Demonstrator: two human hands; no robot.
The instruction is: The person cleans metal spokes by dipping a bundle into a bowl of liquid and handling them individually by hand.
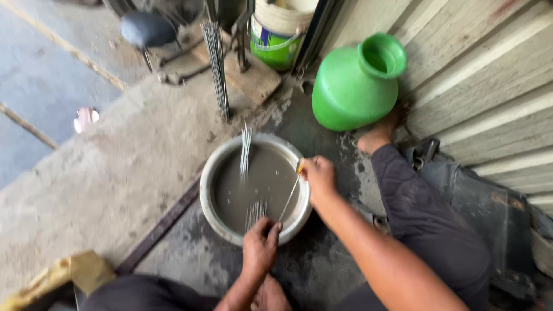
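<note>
Metal rods [246, 151] in one water basin [208, 190], left hand [260, 246] gripping bundle, right hand [318, 176] pinching one rod

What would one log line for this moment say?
left hand: grips rods in basin | right hand: holds rod | jug behind

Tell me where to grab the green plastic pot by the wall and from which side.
Grip the green pot by its narrow neck under the flared rim, coming from the open floor side. It leans against the shutter wall, mouth tilted up, and the round belly looks too wide for one hand.
</note>
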